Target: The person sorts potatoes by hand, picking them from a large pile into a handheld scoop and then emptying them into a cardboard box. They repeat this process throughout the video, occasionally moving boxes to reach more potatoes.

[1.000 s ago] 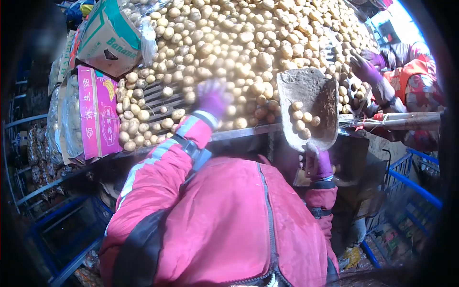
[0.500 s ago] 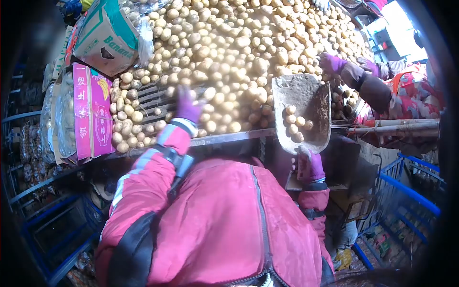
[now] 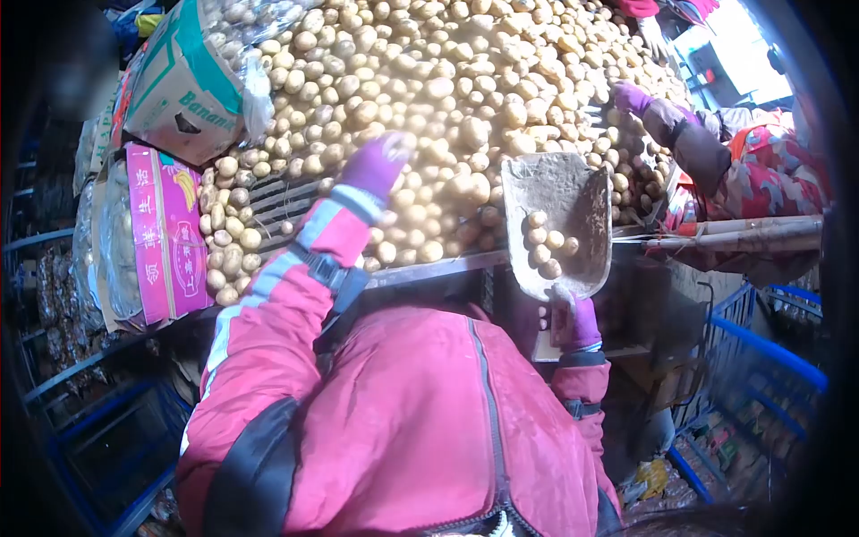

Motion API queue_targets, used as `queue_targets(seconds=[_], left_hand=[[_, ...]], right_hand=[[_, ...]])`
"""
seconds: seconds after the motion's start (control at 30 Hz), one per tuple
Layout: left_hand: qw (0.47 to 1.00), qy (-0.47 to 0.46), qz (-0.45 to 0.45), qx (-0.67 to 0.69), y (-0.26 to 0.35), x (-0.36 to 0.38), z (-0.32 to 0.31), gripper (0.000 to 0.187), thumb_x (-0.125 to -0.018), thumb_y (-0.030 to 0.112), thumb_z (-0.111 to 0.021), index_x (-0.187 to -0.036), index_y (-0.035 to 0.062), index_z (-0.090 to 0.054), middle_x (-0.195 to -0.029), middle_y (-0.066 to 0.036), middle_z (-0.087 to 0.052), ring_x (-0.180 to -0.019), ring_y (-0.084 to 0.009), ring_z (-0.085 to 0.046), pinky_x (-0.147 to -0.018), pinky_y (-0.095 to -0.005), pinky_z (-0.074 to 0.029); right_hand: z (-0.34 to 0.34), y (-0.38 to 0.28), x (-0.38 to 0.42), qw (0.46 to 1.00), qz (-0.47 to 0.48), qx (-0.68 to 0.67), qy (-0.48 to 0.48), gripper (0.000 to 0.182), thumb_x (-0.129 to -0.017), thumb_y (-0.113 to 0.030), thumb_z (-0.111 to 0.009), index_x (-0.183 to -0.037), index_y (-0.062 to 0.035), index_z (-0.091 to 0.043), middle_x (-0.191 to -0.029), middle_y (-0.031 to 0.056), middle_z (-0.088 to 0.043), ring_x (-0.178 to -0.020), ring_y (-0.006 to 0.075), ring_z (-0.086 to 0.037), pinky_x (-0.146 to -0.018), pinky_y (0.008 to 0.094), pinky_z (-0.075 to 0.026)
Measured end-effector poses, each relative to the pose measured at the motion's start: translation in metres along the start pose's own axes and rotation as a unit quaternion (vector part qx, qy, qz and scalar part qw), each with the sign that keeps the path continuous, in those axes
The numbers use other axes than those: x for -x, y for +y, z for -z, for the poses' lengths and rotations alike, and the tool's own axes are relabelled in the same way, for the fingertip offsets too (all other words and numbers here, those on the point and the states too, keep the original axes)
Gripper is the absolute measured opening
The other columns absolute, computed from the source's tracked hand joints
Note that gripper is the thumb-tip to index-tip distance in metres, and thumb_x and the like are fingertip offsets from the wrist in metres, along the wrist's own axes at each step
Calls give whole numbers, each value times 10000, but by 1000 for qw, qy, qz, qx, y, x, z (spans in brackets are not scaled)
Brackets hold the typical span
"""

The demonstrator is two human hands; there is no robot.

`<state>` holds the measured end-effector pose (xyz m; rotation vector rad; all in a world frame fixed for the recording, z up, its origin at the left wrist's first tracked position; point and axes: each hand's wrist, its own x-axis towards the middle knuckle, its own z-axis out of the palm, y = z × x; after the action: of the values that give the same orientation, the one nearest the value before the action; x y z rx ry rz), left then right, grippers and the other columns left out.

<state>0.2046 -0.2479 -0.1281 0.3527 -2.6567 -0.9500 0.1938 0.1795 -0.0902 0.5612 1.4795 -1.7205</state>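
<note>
My left hand [image 3: 374, 168], in a purple glove, hovers over the heap of potatoes [image 3: 447, 98]. Its fingers look curled in, with a pale patch at the tips; what they hold, if anything, cannot be made out. In a purple glove too, my right hand [image 3: 578, 324] grips the handle of a worn, dirty scoop [image 3: 586, 210] at the table's near edge. Several small potatoes [image 3: 548, 246] lie inside the scoop. Below and left of my left hand, the dark slats of a grate [image 3: 277, 204] show between potatoes.
At left stand a green-and-white banana carton [image 3: 183, 98] and a pink carton [image 3: 165, 234]. Another person's purple-gloved hand [image 3: 633, 98] reaches into the heap at right. A metal edge [image 3: 438, 270] borders the table. Blue metal frames [image 3: 769, 351] stand low at right.
My left hand has moved up and right, away from the grate. The scoop, held in my right hand, stays nearly in place. The other person's hand has shifted slightly.
</note>
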Motion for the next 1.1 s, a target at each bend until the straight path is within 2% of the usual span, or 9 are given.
queue_targets(seconds=[0.23, 0.37, 0.47, 0.57, 0.63, 0.67, 0.8, 0.97, 1.1], left_hand=[[970, -161, 24, -182, 64, -106, -103, 634, -814, 458, -685, -1291, 60, -562, -1227, -205, -611, -1093, -360, -606, -924, -455, -491], [981, -103, -35, -161, 65, -116, -107, 572, -786, 380, -703, -1262, 88, -584, -1103, -206, -656, -1027, -358, -627, -862, -468, -513], [958, -199, 137, 156, 24, -133, -80, 519, -835, 152, -625, -1324, -5, -552, -1118, -126, -681, -1007, -185, -640, -852, -315, -531], [735, -167, 275, 597, -23, -113, -28, 532, -898, 121, -549, -1405, -11, -457, -1341, -197, -566, -1142, -255, -609, -861, -309, -555], [734, -141, 266, 609, -35, -106, -12, 473, -964, 183, -516, -1401, 9, -466, -1375, -213, -535, -1147, -279, -609, -843, -319, -565], [742, -139, 283, 592, -46, -109, -8, 420, -988, 205, -526, -1358, 7, -507, -1310, -197, -584, -1100, -262, -628, -800, -319, -570], [973, -139, 20, 186, -117, -144, -14, 327, -917, 134, -587, -1231, 47, -610, -1197, -153, -641, -1035, -236, -638, -838, -319, -544], [997, -77, 19, 21, -81, -193, -37, 284, -812, 141, -686, -1088, 78, -697, -1034, -140, -682, -958, -265, -648, -820, -369, -532], [966, -167, -81, -181, -21, -162, -50, 248, -860, 203, -585, -1088, 109, -611, -1144, -183, -631, -1059, -346, -611, -885, -416, -503]], right_hand=[[17, 9, 24, 999, -32, -18, 7, 274, -894, -285, -621, -959, -20, -601, -722, 59, -588, -532, 165, -570, -433, 297, -467], [20, 18, 36, 998, -28, -61, 20, 272, -868, -258, -656, -966, -10, -600, -731, 66, -586, -550, 171, -575, -437, 292, -456], [19, 15, 39, 997, -27, -62, 41, 243, -859, -226, -650, -949, -8, -591, -725, 67, -573, -548, 174, -571, -436, 280, -443], [3, 21, 30, 999, -31, -13, 41, 238, -854, -214, -646, -957, -7, -589, -732, 67, -575, -549, 174, -570, -437, 277, -442], [3, 23, 27, 999, -33, -5, 39, 244, -853, -211, -646, -971, -5, -589, -741, 70, -582, -554, 174, -574, -438, 275, -445], [3, 24, 25, 998, -35, -17, 39, 248, -852, -210, -646, -979, -4, -589, -745, 72, -585, -558, 173, -577, -438, 275, -448], [-1, 19, 24, 997, -46, -37, 41, 257, -856, -215, -645, -991, -4, -586, -742, 68, -582, -562, 174, -580, -434, 276, -451], [6, 26, 16, 999, -37, -13, 23, 286, -854, -234, -656, -1006, -2, -587, -757, 71, -590, -572, 177, -593, -434, 277, -460], [6, 19, 18, 998, -54, -25, 36, 302, -866, -257, -649, -1008, 4, -591, -742, 79, -598, -555, 177, -594, -432, 275, -462]])
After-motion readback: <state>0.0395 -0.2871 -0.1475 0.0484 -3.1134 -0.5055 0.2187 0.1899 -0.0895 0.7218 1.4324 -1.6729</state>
